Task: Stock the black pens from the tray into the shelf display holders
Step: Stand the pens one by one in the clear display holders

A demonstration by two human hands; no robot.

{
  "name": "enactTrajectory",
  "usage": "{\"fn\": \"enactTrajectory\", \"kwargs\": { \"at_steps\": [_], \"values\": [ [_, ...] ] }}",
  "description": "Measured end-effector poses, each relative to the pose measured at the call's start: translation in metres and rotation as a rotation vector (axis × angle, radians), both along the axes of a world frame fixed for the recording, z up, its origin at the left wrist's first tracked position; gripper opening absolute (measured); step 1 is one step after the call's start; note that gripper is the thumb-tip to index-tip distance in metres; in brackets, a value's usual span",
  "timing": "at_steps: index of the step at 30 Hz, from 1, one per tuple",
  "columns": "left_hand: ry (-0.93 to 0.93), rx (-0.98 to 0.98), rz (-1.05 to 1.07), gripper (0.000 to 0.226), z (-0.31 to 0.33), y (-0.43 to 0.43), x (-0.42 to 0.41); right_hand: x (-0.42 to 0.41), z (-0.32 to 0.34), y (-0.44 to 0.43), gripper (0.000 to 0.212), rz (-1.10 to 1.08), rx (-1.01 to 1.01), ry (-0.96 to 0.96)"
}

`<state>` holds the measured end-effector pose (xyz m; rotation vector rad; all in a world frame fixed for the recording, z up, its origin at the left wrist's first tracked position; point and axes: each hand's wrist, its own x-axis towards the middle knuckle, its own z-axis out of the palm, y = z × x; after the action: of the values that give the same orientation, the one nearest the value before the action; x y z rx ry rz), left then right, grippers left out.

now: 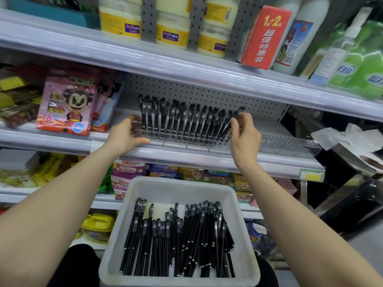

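A white tray [174,188] sits low in front of me, holding several loose black pens [178,239]. On the middle shelf a clear plastic display holder [290,145] carries several black pens [176,119] standing upright in its left part. My left hand [126,135] grips the holder's left end, thumb along its front edge. My right hand [244,133] pinches a black pen [235,117] that leans at the right end of the standing row. The holder's right part holds no pens.
Pink toy boxes [66,106] stand left of the holder. Jars [172,30] and a red carton [264,36] fill the upper shelf [186,67]. Soap packs [128,170] lie on the shelf below. A tissue box [352,141] sits at the right.
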<state>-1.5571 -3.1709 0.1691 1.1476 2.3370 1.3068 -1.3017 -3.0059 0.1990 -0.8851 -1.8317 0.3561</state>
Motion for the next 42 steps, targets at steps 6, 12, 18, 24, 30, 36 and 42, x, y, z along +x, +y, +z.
{"fn": "enactTrajectory", "kwargs": {
  "at_steps": [6, 12, 18, 24, 30, 36, 42],
  "values": [
    [-0.008, 0.005, -0.004, 0.081, 0.001, 0.001, 0.001, -0.005, -0.013, 0.009, 0.024, -0.048, -0.023, -0.173],
    [0.003, -0.021, -0.007, 0.08, -0.001, 0.002, -0.004, -0.011, -0.009, 0.012, 0.031, -0.11, -0.078, -0.248],
    [0.045, -0.05, -0.004, 0.075, 0.0, 0.004, -0.005, -0.015, -0.009, 0.018, 0.033, -0.13, -0.162, -0.314],
    [0.113, -0.077, 0.025, 0.076, -0.002, 0.006, -0.005, -0.011, -0.02, 0.008, 0.02, -0.119, -0.093, -0.215],
    [0.195, -0.025, 0.134, 0.078, -0.011, 0.005, 0.006, -0.002, -0.045, -0.019, 0.012, 0.018, -0.006, -0.175],
    [0.339, 0.299, 0.209, 0.054, -0.036, -0.009, 0.044, -0.002, -0.075, -0.041, 0.013, 0.137, 0.07, -0.226],
    [0.259, 0.29, 0.101, 0.036, -0.079, -0.025, 0.089, -0.004, -0.115, -0.058, 0.011, 0.213, 0.047, -0.288]
  ]
}}
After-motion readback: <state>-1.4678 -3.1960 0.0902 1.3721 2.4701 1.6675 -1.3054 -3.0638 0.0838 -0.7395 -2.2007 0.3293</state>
